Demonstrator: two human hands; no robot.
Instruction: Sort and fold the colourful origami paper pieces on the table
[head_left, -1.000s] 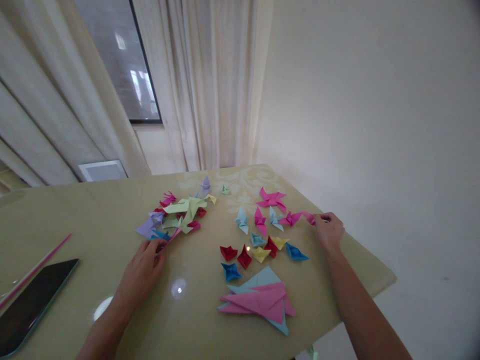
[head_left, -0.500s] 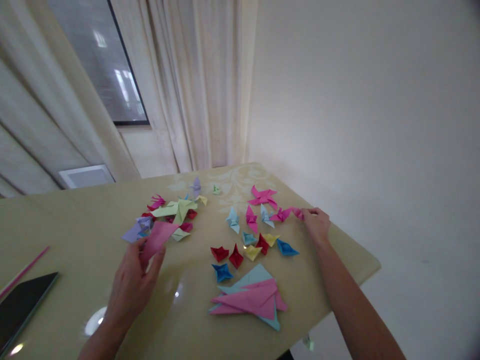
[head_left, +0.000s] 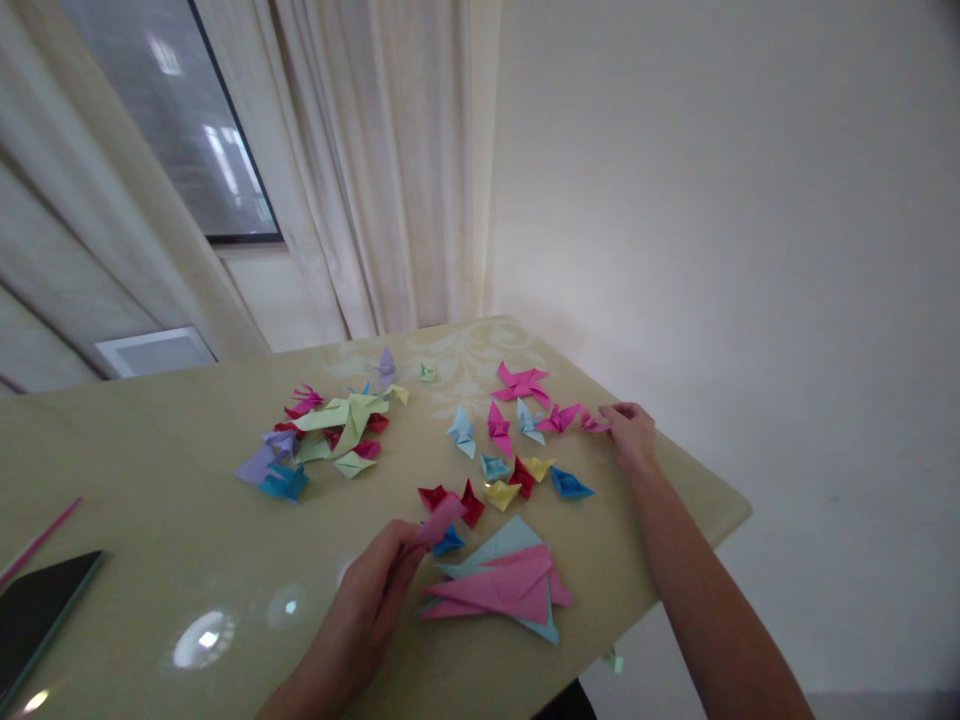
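Note:
My left hand is closed on a folded pink paper piece, held above the table beside a blue paper boat. Just right of it lies a stack of pink and light-blue folded paper planes. My right hand reaches to the table's right side, its fingertips pinching a small pink origami crane. Left of that crane stand a magenta crane, light-blue cranes and another magenta crane. Several red, yellow and blue paper boats lie in front of them.
On the left is a mixed heap of origami with a pale-green piece on top. A magenta pinwheel lies near the far right edge. A pink stick and a dark flat device sit at far left. A wall adjoins the right side.
My left hand has moved right and nearer, carrying the pink paper from the heap to beside the paper planes. My right hand stays at the small pink crane.

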